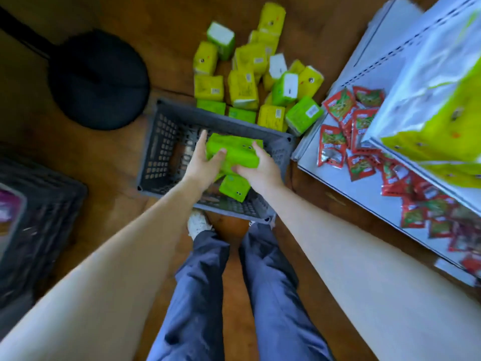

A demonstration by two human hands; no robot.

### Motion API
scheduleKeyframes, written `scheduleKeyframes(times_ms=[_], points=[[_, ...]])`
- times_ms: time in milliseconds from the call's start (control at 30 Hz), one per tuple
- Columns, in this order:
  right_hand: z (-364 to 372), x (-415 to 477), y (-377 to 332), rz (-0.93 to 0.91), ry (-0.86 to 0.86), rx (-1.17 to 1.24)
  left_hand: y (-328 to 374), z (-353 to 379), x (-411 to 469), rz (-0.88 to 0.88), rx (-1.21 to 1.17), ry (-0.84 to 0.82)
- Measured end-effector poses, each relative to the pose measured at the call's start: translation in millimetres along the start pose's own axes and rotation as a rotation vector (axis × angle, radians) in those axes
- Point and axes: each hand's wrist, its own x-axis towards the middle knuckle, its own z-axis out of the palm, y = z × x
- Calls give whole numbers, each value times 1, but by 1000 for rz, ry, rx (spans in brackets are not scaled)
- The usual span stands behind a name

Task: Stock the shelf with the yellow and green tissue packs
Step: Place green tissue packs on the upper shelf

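The left hand [205, 164] and right hand [256, 170] are both gripping a green tissue pack [234, 152] at the centre of the frame, fingers curling over its ends, above a grey slotted crate [166, 142]. Another green pack [233, 188] is lying just beneath them. Yellow and green packs [250, 76] are lying heaped on the wooden floor [112, 162], upper centre. Red sachets [338, 131] are lying on the white shelf [334, 179] at right.

Both arms bare, stretched fwd & down, converging. L hand [205, 162] & R hand [257, 170] grip green packs [234, 152] btwn them, thumbs on top, fingers round the sides.
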Motion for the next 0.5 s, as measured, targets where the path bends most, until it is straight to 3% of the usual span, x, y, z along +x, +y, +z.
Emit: scheduleKeyframes(times_ms=[233,500], points=[[-81,-150,-96,-200,129,79,126,-33,-148,169,-106,12],[-215,-267,-172,-515,508,114,276,-36,-247,648,-76,-154]])
